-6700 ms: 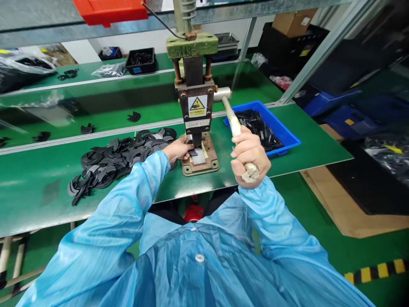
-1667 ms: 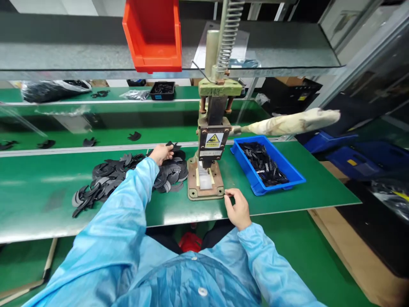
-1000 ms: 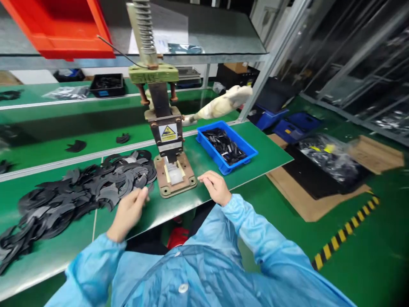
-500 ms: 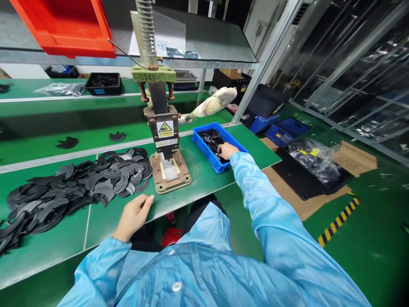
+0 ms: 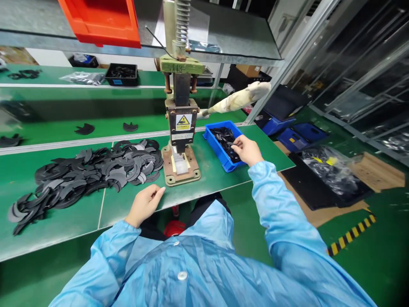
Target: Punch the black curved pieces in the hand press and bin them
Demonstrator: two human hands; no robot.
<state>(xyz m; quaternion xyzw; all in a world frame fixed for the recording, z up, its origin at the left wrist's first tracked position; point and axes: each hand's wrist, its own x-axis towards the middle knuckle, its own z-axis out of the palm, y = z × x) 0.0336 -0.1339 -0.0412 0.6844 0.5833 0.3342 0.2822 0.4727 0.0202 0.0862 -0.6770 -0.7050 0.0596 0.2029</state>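
Observation:
My right hand (image 5: 248,150) is over the near end of a blue bin (image 5: 228,165). Its fingertips pinch a small, thin dark piece (image 5: 232,143), too small to name exactly. Inside the bin lie many small black parts (image 5: 223,135). My left hand (image 5: 145,204) rests at the front edge of the green table, loosely closed, and no object shows in it. Just beyond it stands a hand press (image 5: 182,123) with a yellow warning label and a pale block (image 5: 181,165) on its base. Left of the press spreads a heap of curved black plates (image 5: 96,170).
The press's wrapped lever (image 5: 239,99) sticks out above the bin. Two loose curved plates lie behind the heap. A black tray (image 5: 122,76) is farther back, and a red bin (image 5: 107,23) sits on the overhead shelf. Bagged parts (image 5: 329,166) lie on the floor to the right.
My right hand has lifted out of the parts and now shows a small dark piece at its fingertips. The view has shifted left; my left hand stays at the table edge.

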